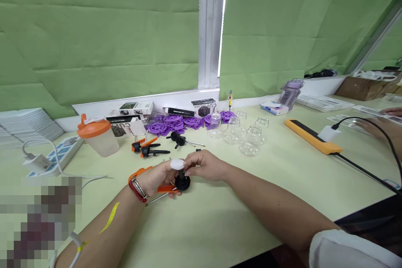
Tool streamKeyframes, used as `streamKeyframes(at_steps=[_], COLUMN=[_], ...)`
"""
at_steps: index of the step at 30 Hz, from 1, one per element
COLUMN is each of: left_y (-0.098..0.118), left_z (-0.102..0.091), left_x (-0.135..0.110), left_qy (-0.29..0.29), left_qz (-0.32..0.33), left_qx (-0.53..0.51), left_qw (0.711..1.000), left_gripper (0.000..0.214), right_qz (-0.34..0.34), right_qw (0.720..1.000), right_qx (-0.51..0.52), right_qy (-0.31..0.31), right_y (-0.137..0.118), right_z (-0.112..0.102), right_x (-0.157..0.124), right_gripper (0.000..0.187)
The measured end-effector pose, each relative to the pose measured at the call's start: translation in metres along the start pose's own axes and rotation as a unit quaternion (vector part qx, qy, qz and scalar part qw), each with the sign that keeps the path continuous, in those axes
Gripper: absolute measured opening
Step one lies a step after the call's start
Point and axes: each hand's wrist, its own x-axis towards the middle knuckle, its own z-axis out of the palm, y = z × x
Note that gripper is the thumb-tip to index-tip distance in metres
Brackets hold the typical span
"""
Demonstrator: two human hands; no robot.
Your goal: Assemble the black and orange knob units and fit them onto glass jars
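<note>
My left hand [158, 178], with a white wrap on its thumb, is closed around an orange-and-black tool [182, 184] with a round black disc and a thin metal rod. From the right, my right hand [203, 165] pinches at the tool's upright black stem, close to my left thumb. Whether a small part is between its fingertips is hidden. Just beyond my hands lie two similar orange-and-black tools [151, 149] and black knobbed pieces with thin metal rods [179, 139]. A small black piece [198, 150] rests behind my right fingers.
Purple wheel-shaped parts [176, 124] and printed boxes [128, 127] line the back. Several clear glass vessels [249, 145] stand right of centre. An orange-lidded cup [102, 142] and power strip [64, 155] are left; an orange power strip [309, 137] and another person's hand [375, 127] are right.
</note>
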Motion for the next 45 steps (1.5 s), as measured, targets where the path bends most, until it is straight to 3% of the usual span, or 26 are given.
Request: streamKeyframes(at_steps=[20, 45], left_y=[-0.001, -0.002], left_z=[0.002, -0.004], left_x=[-0.001, 0.001], left_qy=[0.02, -0.007], left_qz=[-0.007, -0.004], left_qx=[0.008, -0.005], left_qw=[1.0, 1.0], left_gripper=[0.04, 0.049], right_qz=[-0.032, 0.032], right_qw=[0.994, 0.999], right_qx=[-0.107, -0.037], right_qy=[-0.016, 0.013], right_y=[-0.012, -0.007], right_z=[-0.001, 0.003], right_x=[-0.002, -0.003], right_gripper=[0.004, 0.024])
